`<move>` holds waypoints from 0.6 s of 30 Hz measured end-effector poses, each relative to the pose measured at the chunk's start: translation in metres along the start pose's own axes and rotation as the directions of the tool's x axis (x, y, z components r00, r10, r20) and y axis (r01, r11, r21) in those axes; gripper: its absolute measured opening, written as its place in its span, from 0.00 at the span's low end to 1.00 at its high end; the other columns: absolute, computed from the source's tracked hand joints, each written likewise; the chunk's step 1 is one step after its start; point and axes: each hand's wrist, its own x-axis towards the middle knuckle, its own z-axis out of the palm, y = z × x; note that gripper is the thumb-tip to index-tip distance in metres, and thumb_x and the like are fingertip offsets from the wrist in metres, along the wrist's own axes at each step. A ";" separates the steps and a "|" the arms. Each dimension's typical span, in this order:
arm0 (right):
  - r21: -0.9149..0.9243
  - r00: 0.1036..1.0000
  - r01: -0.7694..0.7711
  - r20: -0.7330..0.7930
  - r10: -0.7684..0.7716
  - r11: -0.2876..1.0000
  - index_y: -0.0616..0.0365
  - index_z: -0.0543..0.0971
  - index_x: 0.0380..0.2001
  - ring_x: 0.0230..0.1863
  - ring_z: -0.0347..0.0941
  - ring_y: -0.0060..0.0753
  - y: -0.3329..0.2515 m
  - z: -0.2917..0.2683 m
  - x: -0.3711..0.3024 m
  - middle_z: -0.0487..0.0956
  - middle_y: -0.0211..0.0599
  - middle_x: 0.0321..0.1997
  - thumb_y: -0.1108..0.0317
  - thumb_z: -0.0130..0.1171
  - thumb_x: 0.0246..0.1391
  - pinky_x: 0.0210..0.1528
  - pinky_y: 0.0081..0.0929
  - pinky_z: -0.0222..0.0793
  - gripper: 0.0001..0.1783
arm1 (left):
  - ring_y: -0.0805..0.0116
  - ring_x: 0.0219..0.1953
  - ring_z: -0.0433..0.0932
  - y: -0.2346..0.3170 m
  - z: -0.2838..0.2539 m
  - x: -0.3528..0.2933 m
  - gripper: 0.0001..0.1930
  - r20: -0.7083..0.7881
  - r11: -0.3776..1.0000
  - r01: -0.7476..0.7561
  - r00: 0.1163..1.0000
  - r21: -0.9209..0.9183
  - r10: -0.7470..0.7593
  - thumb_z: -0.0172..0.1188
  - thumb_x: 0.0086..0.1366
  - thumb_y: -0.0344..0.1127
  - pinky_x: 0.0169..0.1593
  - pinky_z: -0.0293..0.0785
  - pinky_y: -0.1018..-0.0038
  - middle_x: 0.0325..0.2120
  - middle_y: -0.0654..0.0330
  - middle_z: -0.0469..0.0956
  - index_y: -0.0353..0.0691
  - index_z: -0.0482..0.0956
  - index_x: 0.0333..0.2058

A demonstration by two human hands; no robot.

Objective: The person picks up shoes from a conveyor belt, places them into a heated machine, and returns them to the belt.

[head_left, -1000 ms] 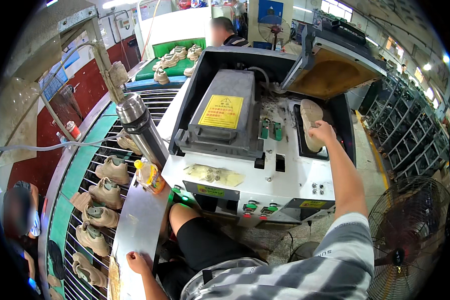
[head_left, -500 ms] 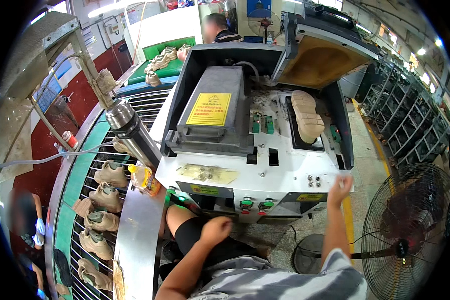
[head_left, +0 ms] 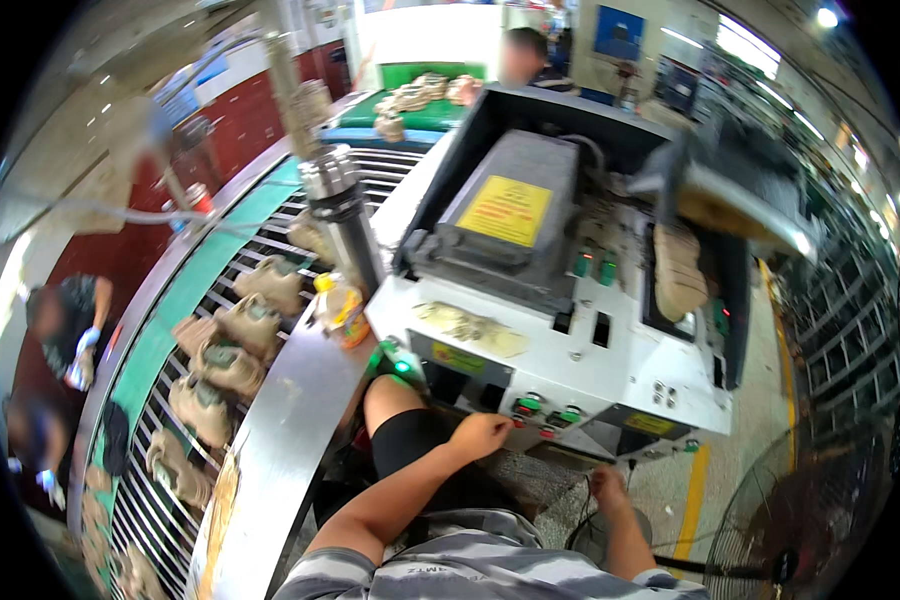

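Observation:
My left hand (head_left: 482,437) is loosely closed at the front of a white and dark grey machine (head_left: 440,312). Its fingertips are by the red and green push buttons (head_left: 527,405); whether they touch one I cannot tell. My right hand (head_left: 608,487), fingers curled, hangs just below the machine's front edge, apart from it. Neither hand shows anything held. A beige shoe sole (head_left: 678,270) lies in the machine's right bay. Above it a hinged lid (head_left: 735,190), blurred, is tilted partway down. The left bay's grey lid (head_left: 515,195) is down, with a yellow label.
Left of me, beige shoes (head_left: 232,367) stand on a roller conveyor (head_left: 260,240) beside a metal ledge (head_left: 300,405). A steel flask (head_left: 342,205) and a yellow-capped bottle (head_left: 342,312) stand there. A fan (head_left: 790,520) is at my right. Other people work left and behind the machine.
The view has swung, shifting the scene. My right hand has dropped from the machine's right front corner to below its edge. My left hand has reached to the buttons. The right lid has come lower.

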 end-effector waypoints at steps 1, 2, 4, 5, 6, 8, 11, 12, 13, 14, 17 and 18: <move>-0.403 0.997 -0.058 0.025 0.075 0.913 0.54 0.74 0.21 0.21 0.68 0.31 -0.004 0.055 -0.019 0.72 0.32 0.21 0.54 0.57 0.54 0.28 0.32 0.66 0.16 | 0.49 0.29 0.79 -0.026 -0.018 -0.020 0.11 -0.153 0.999 0.032 0.988 0.016 -0.029 0.56 0.62 0.38 0.34 0.74 0.62 0.26 0.48 0.79 0.38 0.82 0.36; -0.718 0.983 0.178 0.161 -0.089 0.672 0.56 0.75 0.22 0.23 0.71 0.33 -0.014 0.105 -0.047 0.75 0.34 0.24 0.57 0.58 0.52 0.29 0.33 0.67 0.14 | 0.51 0.31 0.80 -0.042 -0.040 -0.041 0.10 -0.252 0.993 0.112 0.961 -0.032 -0.117 0.55 0.61 0.36 0.37 0.75 0.63 0.27 0.48 0.80 0.37 0.82 0.35; -0.773 0.822 0.567 0.513 -0.247 0.283 0.57 0.78 0.23 0.26 0.75 0.37 -0.032 0.185 -0.081 0.78 0.37 0.26 0.62 0.60 0.49 0.30 0.33 0.69 0.10 | 0.50 0.33 0.80 -0.075 -0.086 -0.088 0.09 -0.482 0.972 0.222 0.862 0.074 -0.160 0.56 0.59 0.36 0.40 0.76 0.62 0.29 0.48 0.81 0.38 0.82 0.32; -0.655 0.708 0.705 0.635 -0.308 0.272 0.57 0.78 0.24 0.27 0.75 0.39 -0.036 0.215 -0.087 0.78 0.38 0.26 0.64 0.60 0.48 0.31 0.33 0.70 0.08 | 0.50 0.33 0.81 -0.077 -0.109 -0.108 0.09 -0.606 0.961 0.266 0.777 0.071 -0.171 0.56 0.60 0.36 0.40 0.76 0.62 0.29 0.48 0.81 0.38 0.82 0.32; -0.505 0.565 0.825 0.741 -0.363 0.254 0.57 0.78 0.25 0.28 0.76 0.40 -0.044 0.248 -0.095 0.78 0.40 0.26 0.65 0.61 0.48 0.31 0.32 0.70 0.07 | 0.50 0.33 0.81 -0.089 -0.129 -0.135 0.10 -0.674 0.928 0.373 0.682 -0.014 -0.284 0.56 0.60 0.37 0.39 0.76 0.63 0.29 0.48 0.80 0.38 0.82 0.31; -0.394 0.473 0.881 0.754 -0.456 0.263 0.57 0.78 0.23 0.27 0.74 0.41 -0.070 0.305 -0.110 0.76 0.39 0.23 0.70 0.62 0.46 0.30 0.32 0.69 0.04 | 0.53 0.30 0.81 -0.103 -0.164 -0.187 0.10 -0.809 0.862 0.495 0.460 -0.108 -0.366 0.57 0.60 0.37 0.36 0.76 0.65 0.25 0.48 0.80 0.38 0.83 0.33; -0.269 0.272 0.959 0.768 -0.579 0.094 0.57 0.77 0.21 0.25 0.73 0.40 -0.114 0.367 -0.109 0.75 0.38 0.22 0.71 0.61 0.45 0.28 0.32 0.68 0.03 | 0.55 0.26 0.80 -0.129 -0.200 -0.268 0.09 -0.898 0.779 0.584 0.182 -0.229 -0.400 0.57 0.59 0.36 0.34 0.74 0.66 0.23 0.51 0.80 0.39 0.83 0.32; -0.239 0.202 0.971 0.761 -0.617 0.023 0.58 0.77 0.22 0.24 0.73 0.40 -0.130 0.384 -0.107 0.75 0.39 0.22 0.72 0.61 0.45 0.28 0.31 0.68 0.03 | 0.55 0.26 0.80 -0.134 -0.207 -0.293 0.09 -0.914 0.753 0.618 0.131 -0.227 -0.383 0.57 0.59 0.36 0.33 0.74 0.66 0.23 0.50 0.80 0.39 0.83 0.31; -0.213 0.131 0.976 0.747 -0.652 -0.048 0.58 0.77 0.22 0.24 0.72 0.40 -0.146 0.398 -0.102 0.75 0.39 0.22 0.73 0.60 0.45 0.28 0.31 0.68 0.02 | 0.55 0.26 0.80 -0.138 -0.212 -0.317 0.09 -0.927 0.726 0.650 0.086 -0.225 -0.365 0.56 0.59 0.36 0.33 0.74 0.66 0.22 0.50 0.80 0.39 0.82 0.31; -0.194 0.096 0.978 0.754 -0.650 -0.081 0.59 0.77 0.24 0.23 0.72 0.37 -0.161 0.410 -0.093 0.75 0.38 0.22 0.74 0.60 0.45 0.28 0.29 0.68 0.02 | 0.54 0.26 0.80 -0.142 -0.216 -0.335 0.09 -0.937 0.698 0.680 0.045 -0.225 -0.346 0.56 0.59 0.36 0.33 0.74 0.66 0.22 0.50 0.79 0.39 0.82 0.30; -0.287 0.355 0.935 0.756 -0.550 0.209 0.61 0.78 0.28 0.23 0.70 0.24 -0.189 0.430 -0.065 0.76 0.32 0.23 0.76 0.60 0.47 0.28 0.22 0.66 0.03 | 0.53 0.26 0.79 -0.171 -0.210 -0.363 0.09 -0.934 0.776 0.540 -0.056 -0.325 -0.353 0.56 0.58 0.37 0.32 0.74 0.65 0.22 0.50 0.79 0.39 0.81 0.29; -0.299 0.384 0.923 0.747 -0.543 0.241 0.61 0.78 0.29 0.24 0.69 0.20 -0.194 0.430 -0.052 0.76 0.30 0.24 0.76 0.60 0.47 0.28 0.21 0.65 0.03 | 0.52 0.26 0.79 -0.165 -0.211 -0.352 0.09 -0.951 0.709 0.668 0.003 -0.227 -0.308 0.56 0.57 0.37 0.33 0.74 0.64 0.22 0.51 0.79 0.41 0.81 0.28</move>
